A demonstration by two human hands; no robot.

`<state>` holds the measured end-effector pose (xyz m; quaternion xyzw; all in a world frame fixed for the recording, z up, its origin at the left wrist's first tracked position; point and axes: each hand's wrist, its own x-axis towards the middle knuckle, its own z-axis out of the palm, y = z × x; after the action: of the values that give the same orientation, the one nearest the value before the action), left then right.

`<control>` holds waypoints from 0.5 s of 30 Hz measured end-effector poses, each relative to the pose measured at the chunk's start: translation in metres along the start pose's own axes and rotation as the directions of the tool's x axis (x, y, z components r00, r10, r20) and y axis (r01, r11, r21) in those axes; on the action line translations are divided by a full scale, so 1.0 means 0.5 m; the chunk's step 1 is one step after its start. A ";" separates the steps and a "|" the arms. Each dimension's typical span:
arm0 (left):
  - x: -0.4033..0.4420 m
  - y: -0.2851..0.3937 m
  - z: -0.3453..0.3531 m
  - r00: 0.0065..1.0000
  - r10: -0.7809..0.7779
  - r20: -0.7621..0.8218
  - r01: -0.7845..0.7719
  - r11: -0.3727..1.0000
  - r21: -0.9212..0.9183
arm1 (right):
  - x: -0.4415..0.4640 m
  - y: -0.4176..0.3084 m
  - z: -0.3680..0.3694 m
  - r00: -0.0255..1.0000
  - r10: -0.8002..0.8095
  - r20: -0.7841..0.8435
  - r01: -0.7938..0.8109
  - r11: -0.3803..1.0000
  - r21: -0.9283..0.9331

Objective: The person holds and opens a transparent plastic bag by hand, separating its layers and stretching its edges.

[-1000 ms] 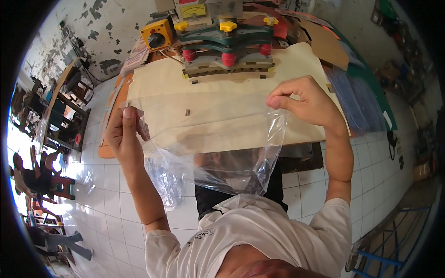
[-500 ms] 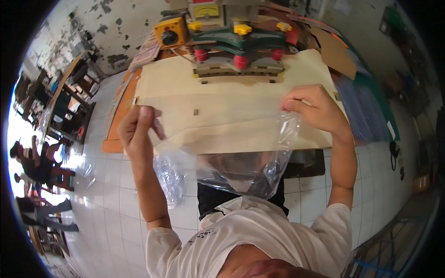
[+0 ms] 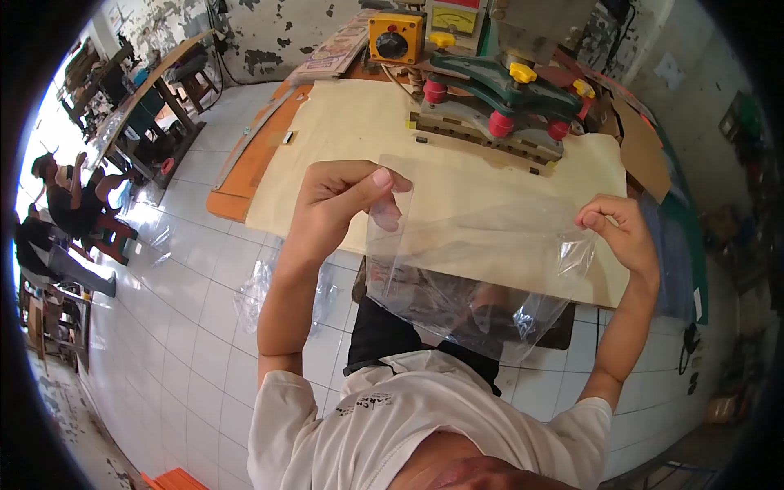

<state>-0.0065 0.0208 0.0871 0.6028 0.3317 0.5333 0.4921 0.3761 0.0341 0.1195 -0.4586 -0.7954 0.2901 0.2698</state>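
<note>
A clear plastic sheet (image 3: pixel 482 245) hangs stretched between my two hands, above the front of the table and my lap. My left hand (image 3: pixel 339 208) pinches its upper left edge between thumb and fingers. At the sheet's upper right corner, my right hand (image 3: pixel 622 233) has thumb and forefinger closed on the film. The lower part droops in loose, shiny folds. I cannot tell whether it is a single layer or a bag. Behind it stands a press (image 3: pixel 506 90) with yellow knobs, red posts and a long metal bar at its base.
Pale paper or board (image 3: pixel 343 122) covers the orange tabletop (image 3: pixel 231 202). A yellow control box (image 3: pixel 395 38) sits at the back, near stacked printed sheets (image 3: pixel 347 45). Bluish clear sheets (image 3: pixel 670 269) lie at right. Crumpled plastic (image 3: pixel 260 294) is on the tiled floor. People sit far left.
The view has swung left, so the press now appears farther right. My hands are closer together, still holding the sheet, and my right hand sits lower in view.
</note>
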 end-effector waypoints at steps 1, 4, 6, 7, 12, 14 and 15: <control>0.002 -0.001 0.002 0.999 0.010 -0.032 -0.009 1.000 0.028 | 0.000 -0.001 0.000 1.000 0.002 0.001 -0.002 1.000 -0.001; 0.003 -0.004 0.013 0.980 0.155 -0.127 -0.136 0.980 0.147 | -0.002 -0.008 0.003 1.000 0.001 0.001 -0.001 1.000 0.008; 0.003 -0.003 0.019 0.969 0.184 -0.166 -0.160 0.976 0.150 | -0.001 -0.017 0.006 0.999 -0.037 0.037 0.039 0.998 -0.053; 0.004 -0.002 0.020 0.954 0.214 -0.212 -0.183 0.970 0.158 | -0.001 -0.021 0.007 0.999 -0.026 0.028 0.027 0.998 -0.056; 0.014 -0.002 0.015 0.930 0.284 -0.233 -0.253 0.955 0.152 | 0.000 -0.031 0.011 0.982 -0.117 0.151 0.139 0.979 -0.149; 0.015 -0.006 0.010 0.927 0.302 -0.225 -0.274 0.950 0.148 | -0.001 -0.031 0.012 0.980 -0.121 0.158 0.147 0.976 -0.161; 0.015 -0.005 0.011 0.921 0.316 -0.228 -0.282 0.944 0.171 | -0.001 -0.030 0.012 0.975 -0.134 0.175 0.165 0.971 -0.174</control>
<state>0.0008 0.0273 0.0874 0.6056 0.3306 0.6508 0.3169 0.3634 0.0259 0.1259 -0.3955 -0.8708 0.2290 0.1810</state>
